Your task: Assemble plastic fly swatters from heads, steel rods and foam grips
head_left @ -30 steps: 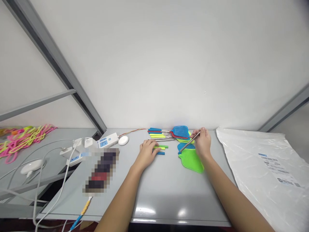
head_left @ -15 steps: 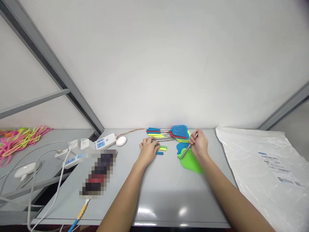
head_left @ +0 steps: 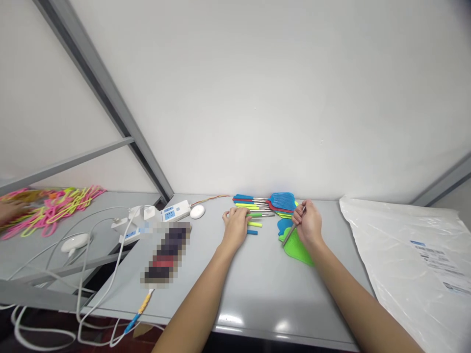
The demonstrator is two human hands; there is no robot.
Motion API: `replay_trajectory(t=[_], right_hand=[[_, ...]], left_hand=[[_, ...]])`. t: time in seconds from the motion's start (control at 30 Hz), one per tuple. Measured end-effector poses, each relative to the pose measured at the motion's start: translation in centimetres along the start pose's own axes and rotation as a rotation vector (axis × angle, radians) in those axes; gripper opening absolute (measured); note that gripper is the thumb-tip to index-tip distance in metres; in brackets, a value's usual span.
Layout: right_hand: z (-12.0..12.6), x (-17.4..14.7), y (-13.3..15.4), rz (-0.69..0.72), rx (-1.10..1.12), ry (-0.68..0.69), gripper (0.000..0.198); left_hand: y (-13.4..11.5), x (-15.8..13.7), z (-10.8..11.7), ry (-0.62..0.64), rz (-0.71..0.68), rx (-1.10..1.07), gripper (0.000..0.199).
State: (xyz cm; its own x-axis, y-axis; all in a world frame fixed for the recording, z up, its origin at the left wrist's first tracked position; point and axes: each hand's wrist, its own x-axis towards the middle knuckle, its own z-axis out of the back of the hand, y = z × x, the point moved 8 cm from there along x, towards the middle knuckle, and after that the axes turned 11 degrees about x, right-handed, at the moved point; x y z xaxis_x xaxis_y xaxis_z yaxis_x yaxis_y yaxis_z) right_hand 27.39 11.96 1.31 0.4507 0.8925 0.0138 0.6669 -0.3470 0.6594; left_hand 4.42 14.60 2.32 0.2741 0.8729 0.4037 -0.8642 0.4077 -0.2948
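Observation:
My left hand (head_left: 236, 228) has its fingers closed at the end of a green handle sleeve (head_left: 256, 214), beside metal rods. A yellow sleeve (head_left: 255, 224) and a blue sleeve (head_left: 252, 232) lie just right of that hand. My right hand (head_left: 309, 223) is wrapped round a metal rod (head_left: 289, 236), which slants down to the left. Under the rod lies a green fly swatter head (head_left: 298, 247), partly over a blue one (head_left: 283, 225). Behind both hands is a stack of fly swatters with a blue head (head_left: 282, 201) on top; red and yellow-green ones show underneath.
A white plastic parcel bag (head_left: 401, 245) covers the table's right side. On the left are a pixelated object (head_left: 167, 255), a power strip (head_left: 175, 211), a round white device (head_left: 197, 212) and loose cables. Another person's blurred hand (head_left: 9, 213) is by pink and yellow cords (head_left: 69, 208).
The view has shifted left, so things appear further right. The green sleeve has moved back from the other sleeves, towards the stack, at my left fingers. Another person's hand has appeared at far left.

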Motion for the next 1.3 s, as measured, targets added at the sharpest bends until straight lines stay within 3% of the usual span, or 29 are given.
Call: replay_trajectory(t=[0.17, 0.3, 0.43, 0.73, 1.0, 1.13, 1.3], right_hand=[[-0.8, -1.2, -1.3, -0.056, -0.009, 0.036, 0.022], [-1.3, -2.1, -2.1, -0.099, -0.005, 0.062, 0.023], [-1.5, -2.1, -2.0, -0.120, 0.018, 0.076, 0.022], [-0.7, -0.8, -1.5, -0.169, 0.080, 0.063, 0.020], [-1.4, -0.5, -0.4, -0.310, 0.177, 0.095, 0.030], [-1.0, -0.1, 0.2, -0.327, 0.246, 0.076, 0.039], [0.8, 1.1, 1.6, -0.235, 0.271, 0.025, 0.038]], left_hand=[[0.1, -0.8, 1.3, -0.009, 0.035, -0.122, 0.020], [-1.2, -2.5, 0.5, 0.195, -0.042, -0.207, 0.034], [-2.5, -3.7, -0.3, 0.336, -0.121, -0.126, 0.047], [-1.8, -3.1, -1.2, 0.303, -0.176, -0.062, 0.025], [-2.3, -3.3, -1.1, 0.293, -0.101, -0.114, 0.050], [-3.9, -3.7, -2.0, 0.296, -0.191, -0.004, 0.054], [-4.9, -3.5, -3.2, 0.315, -0.284, 0.120, 0.045]])
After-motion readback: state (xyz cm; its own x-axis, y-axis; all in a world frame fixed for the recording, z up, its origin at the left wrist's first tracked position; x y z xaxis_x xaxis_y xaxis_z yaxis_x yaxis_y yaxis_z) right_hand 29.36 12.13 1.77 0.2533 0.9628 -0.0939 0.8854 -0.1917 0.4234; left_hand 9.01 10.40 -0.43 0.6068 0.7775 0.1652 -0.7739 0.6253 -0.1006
